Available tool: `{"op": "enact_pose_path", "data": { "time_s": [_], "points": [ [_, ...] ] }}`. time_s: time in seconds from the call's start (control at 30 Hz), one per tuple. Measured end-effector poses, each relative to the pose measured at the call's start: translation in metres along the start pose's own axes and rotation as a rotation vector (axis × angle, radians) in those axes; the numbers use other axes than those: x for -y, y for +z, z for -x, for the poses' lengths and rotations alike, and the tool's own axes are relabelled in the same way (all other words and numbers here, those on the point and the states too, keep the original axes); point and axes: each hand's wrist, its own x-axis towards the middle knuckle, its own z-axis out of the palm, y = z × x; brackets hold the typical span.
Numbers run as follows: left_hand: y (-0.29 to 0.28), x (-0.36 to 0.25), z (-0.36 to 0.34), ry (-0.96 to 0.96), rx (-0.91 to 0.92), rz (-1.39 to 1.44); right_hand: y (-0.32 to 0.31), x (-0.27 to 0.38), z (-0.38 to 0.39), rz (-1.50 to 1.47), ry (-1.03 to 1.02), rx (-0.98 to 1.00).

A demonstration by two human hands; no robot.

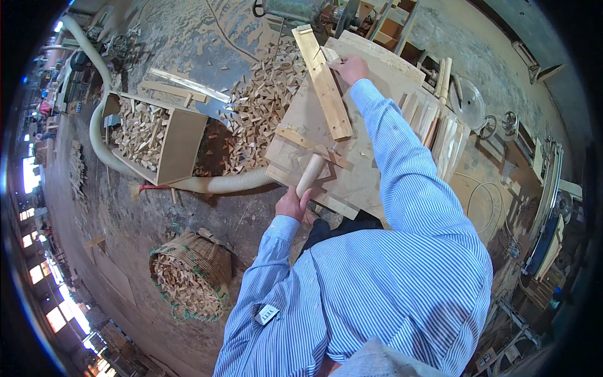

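Note:
My left hand (291,205) is closed around the near end of a pale wooden board (310,175) at the table's near left edge. The board's far end reaches a narrow wooden strip (295,137) on the plywood tabletop (370,176). Farther away, my right hand (352,68) has its fingers closed on a small pale wood piece (330,56). That piece lies beside a long yellowish wooden bar (323,85) with holes, which slants across the table. Whatever is under the bar is hidden.
Wooden boards (446,141) are stacked on the table's right side. Triangular offcuts (267,94) heap beyond its left edge, near an offcut-filled wooden box (182,147). A ribbed hose (226,183) crosses the floor. A woven basket (213,261) of scraps lies tipped at lower left.

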Motion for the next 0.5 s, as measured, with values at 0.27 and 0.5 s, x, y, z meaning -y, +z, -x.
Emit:
{"op": "enact_pose_path", "data": {
  "time_s": [0.27, 0.5],
  "points": [
    [0.000, 0.000, -0.001, -0.014, 0.026, -0.004, 0.027, -0.011, -0.022, -0.376, 0.163, 0.029],
    [-0.001, -0.002, -0.001, -0.016, 0.035, 0.007, 0.035, 0.012, -0.061, -0.574, 0.280, 0.014]
  ]
}}
